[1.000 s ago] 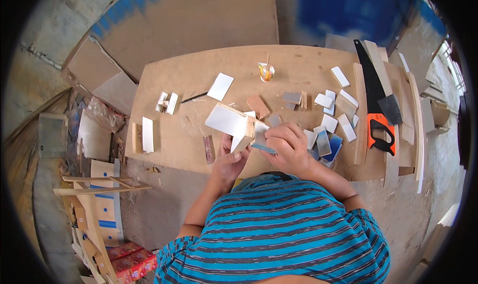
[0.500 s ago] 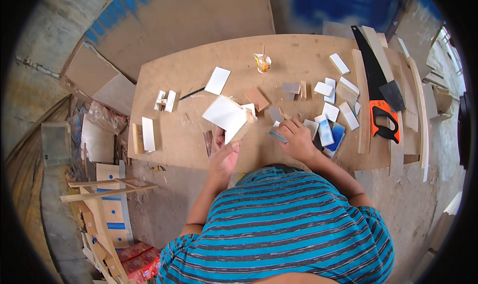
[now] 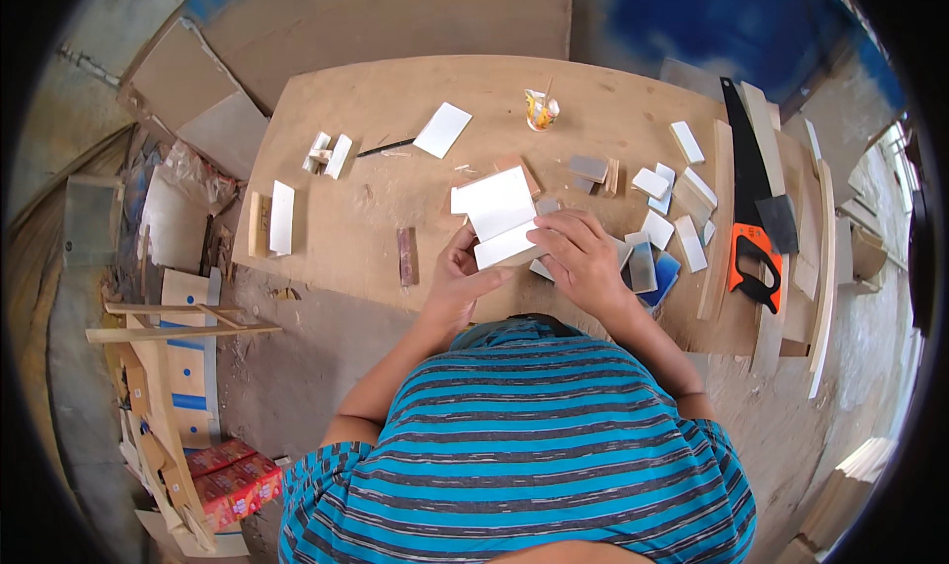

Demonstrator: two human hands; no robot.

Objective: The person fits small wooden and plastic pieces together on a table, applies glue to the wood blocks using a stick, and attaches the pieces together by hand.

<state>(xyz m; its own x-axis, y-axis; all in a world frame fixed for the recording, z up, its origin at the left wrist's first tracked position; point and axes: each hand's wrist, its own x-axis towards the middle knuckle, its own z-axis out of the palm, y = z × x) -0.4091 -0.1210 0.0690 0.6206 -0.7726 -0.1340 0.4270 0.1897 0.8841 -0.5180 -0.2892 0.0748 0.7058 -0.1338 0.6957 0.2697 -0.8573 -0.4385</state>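
Note:
An assembly of white-faced wooden boards [image 3: 502, 208], two panels meeting at an angle, is held above the near part of the table [image 3: 346, 223]. My left hand [image 3: 457, 282] grips its lower left corner, thumb along the near edge. My right hand [image 3: 585, 262] is closed on its right end, fingers over the board's edge. Beneath and behind it lies a brown block [image 3: 519, 172], partly covered. Right of my right hand are several small white pieces [image 3: 691, 244] and a blue-faced piece [image 3: 660, 277]. What lies under my right palm is hidden.
A paper cup [image 3: 542, 111] with a stick stands at the back. An orange-handled handsaw [image 3: 757, 267] lies among long strips at the right. A white panel [image 3: 443, 130], a dark pencil-like stick [image 3: 384, 148] and a reddish-brown strip [image 3: 406, 257] lie at left; wooden frames stand on the floor.
My right hand has left the small pieces on the table and taken hold of the white boards. My left hand has turned the assembly and moved it slightly right. The view has shifted slightly.

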